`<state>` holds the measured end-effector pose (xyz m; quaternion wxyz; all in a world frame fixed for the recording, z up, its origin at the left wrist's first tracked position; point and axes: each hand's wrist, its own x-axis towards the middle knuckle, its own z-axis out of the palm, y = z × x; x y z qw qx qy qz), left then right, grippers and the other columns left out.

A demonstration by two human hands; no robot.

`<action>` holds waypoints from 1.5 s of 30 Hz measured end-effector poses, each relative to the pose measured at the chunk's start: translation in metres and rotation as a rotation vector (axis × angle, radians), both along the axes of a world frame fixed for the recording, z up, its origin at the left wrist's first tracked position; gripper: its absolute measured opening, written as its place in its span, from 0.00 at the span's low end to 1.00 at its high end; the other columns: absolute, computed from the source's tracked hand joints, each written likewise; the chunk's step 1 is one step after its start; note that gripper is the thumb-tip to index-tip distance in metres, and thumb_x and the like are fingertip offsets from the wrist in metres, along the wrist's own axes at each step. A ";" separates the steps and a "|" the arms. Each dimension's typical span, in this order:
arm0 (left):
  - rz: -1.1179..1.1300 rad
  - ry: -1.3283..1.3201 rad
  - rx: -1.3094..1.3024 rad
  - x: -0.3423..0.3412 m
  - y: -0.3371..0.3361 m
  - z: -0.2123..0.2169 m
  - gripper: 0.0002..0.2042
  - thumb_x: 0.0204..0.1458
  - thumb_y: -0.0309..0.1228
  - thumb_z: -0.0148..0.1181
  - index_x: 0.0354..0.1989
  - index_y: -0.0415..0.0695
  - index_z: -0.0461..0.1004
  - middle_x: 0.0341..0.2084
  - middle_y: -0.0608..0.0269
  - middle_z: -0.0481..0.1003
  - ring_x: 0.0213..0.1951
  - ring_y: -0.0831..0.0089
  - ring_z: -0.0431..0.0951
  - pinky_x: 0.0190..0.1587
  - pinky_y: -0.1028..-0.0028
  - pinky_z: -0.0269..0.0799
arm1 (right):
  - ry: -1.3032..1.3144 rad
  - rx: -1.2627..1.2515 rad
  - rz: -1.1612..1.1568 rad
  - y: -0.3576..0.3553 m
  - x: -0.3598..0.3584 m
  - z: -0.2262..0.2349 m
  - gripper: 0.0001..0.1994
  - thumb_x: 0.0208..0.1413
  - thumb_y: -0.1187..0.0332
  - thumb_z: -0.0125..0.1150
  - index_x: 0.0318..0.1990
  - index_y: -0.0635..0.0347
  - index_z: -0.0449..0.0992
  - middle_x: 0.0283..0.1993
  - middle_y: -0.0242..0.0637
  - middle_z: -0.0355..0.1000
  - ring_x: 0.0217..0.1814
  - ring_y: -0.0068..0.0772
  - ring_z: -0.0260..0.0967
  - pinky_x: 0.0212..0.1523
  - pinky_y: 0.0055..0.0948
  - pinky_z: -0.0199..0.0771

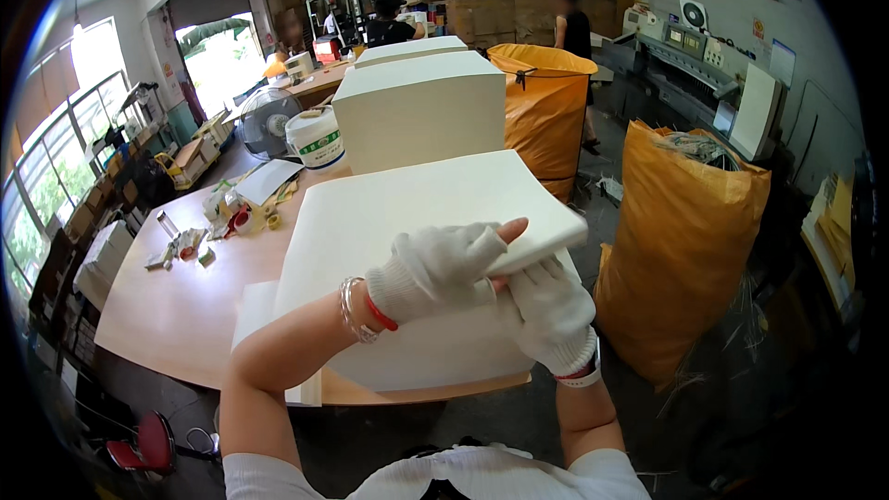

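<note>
Plywood tabletop [176, 310], pale brown and smooth, runs from the person's waist toward the far windows, its near edge curving with the lens. At that near edge, toward the right corner, sits a thick stack of white paper [407, 213], square-cut, matt, its top sheets lifted slightly at the right side. The left hand [435, 268], in a knitted white glove with bare fingertips, lies over the stack's right edge, fingers closed around a thin sheaf of the top sheets, with a red band and metal bangles at the wrist. The right hand [551, 310], gloved alike, curls beneath the same sheaf at the stack's right side, fingers bent under the paper and gripping it from below. A lower, smaller pile of white sheets [255, 310] juts out at the stack's left.

Beyond, mid-table, stands a taller block of white paper [421, 120], and behind it another [412, 51]. A white plastic tub [315, 139] with a green label sits just beside the taller block's left, near a grey desk fan [264, 120]. Tape rolls and small clutter [236, 213] lie toward the left edge of the tabletop.

Off the right edge, on the grey floor, two bulging orange sacks [681, 241] stand in the way, one close, one further back [546, 106]. A paper-cutting machine [690, 60] lines the far right wall. Two people stand in the distance by stacked brown cartons [509, 5].
</note>
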<state>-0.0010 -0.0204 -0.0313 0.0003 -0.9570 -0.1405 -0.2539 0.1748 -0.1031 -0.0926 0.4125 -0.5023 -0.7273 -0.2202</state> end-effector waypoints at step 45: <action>0.572 -1.152 0.497 -0.275 -0.019 -0.063 0.30 0.52 0.21 0.65 0.65 0.37 0.61 0.51 0.55 0.71 0.47 0.68 0.74 0.49 0.68 0.73 | 0.480 -0.272 0.749 0.070 -0.358 -0.130 0.43 0.53 0.61 0.71 0.70 0.68 0.52 0.67 0.55 0.63 0.63 0.54 0.68 0.59 0.39 0.72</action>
